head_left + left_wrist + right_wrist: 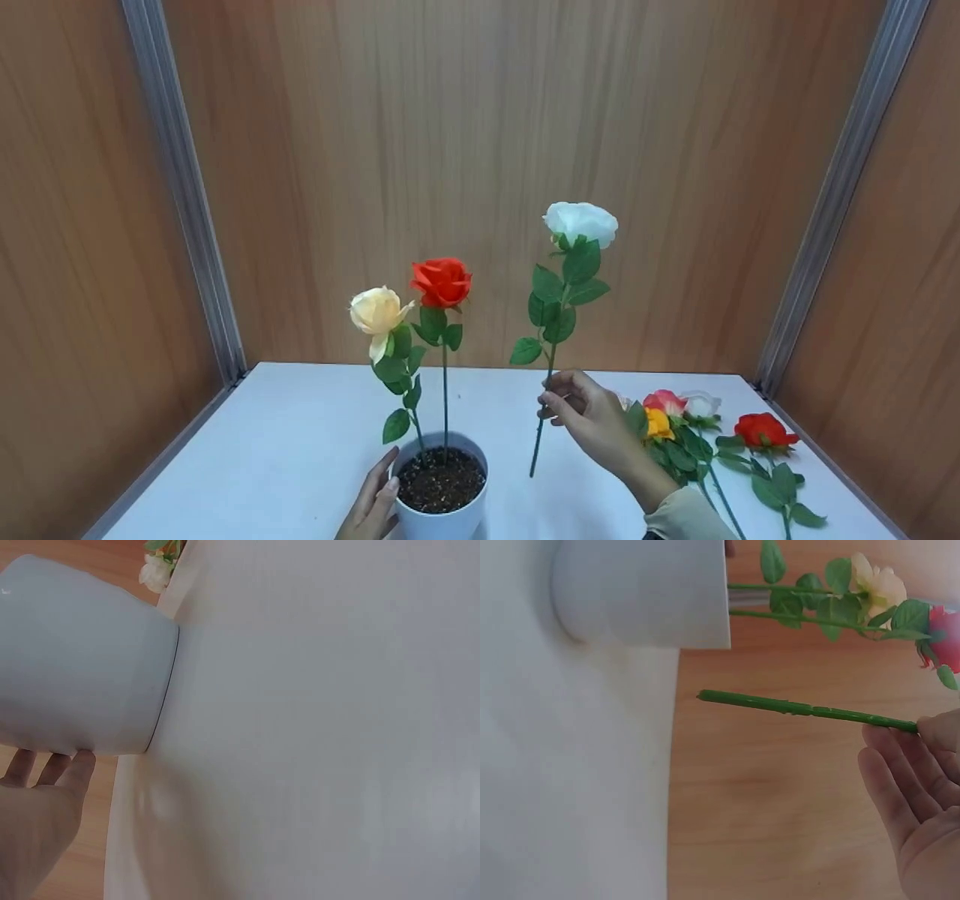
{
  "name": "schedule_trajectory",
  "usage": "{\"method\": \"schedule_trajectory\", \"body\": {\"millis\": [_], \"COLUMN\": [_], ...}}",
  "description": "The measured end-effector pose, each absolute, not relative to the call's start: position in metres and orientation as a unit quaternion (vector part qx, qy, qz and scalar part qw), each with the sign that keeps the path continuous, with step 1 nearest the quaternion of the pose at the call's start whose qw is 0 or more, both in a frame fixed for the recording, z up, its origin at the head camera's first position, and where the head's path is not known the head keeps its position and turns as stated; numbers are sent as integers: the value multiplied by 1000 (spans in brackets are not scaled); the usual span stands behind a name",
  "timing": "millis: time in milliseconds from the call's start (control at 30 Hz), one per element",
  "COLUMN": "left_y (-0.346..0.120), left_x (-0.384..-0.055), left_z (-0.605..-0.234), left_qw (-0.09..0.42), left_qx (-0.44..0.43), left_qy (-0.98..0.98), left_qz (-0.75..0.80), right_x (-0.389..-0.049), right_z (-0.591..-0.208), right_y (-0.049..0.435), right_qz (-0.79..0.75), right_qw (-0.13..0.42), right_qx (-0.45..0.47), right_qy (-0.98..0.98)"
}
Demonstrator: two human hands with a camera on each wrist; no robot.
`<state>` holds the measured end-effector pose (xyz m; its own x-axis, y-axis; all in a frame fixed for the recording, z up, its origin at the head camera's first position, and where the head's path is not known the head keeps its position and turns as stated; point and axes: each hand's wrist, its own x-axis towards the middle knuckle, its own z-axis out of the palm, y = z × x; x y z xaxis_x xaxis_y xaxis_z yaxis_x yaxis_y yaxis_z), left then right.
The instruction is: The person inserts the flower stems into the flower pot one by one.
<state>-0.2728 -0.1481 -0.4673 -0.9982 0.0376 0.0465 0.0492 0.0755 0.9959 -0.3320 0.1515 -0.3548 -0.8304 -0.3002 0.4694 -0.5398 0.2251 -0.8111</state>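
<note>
White rose, right grip aloft, pinching stem

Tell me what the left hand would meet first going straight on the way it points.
The left hand would likely meet the pale pot first, whose side it seems to touch, though exact contact is unclear.

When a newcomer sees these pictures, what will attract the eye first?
Probably the white rose, held nearly upright by its stem in the right hand. Then come a red rose and a cream rose, standing in the pot to its left, with the left hand against the pot.
</note>
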Motion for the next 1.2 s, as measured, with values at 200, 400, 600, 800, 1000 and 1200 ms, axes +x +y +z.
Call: {"method": "schedule_trajectory", "body": {"millis": [200,400,600,800,1000,1200], "left_y": [-148,-149,-149,-147,-148,-148], "left_x": [-272,-272,-272,-273,-274,-273], "left_z": [-467,-467,-468,-466,-468,-468], "left_qw": [8,11,8,16,15,13], "left_qx": [-29,-27,-28,-30,-36,-34], "left_qy": [-737,-736,-735,-738,-737,-742], "left_qz": [-676,-676,-678,-674,-675,-669], "right_x": [-328,-326,-333,-340,-344,-347], "right_z": [-347,-342,-347,-352,-358,-365], "right_y": [133,113,94,79,68,63], "right_qz": [565,550,527,494,473,465], "right_qw": [125,133,132,149,165,161], "right_qx": [325,344,360,368,383,390], "right_qy": [-748,-749,-758,-773,-776,-778]}}
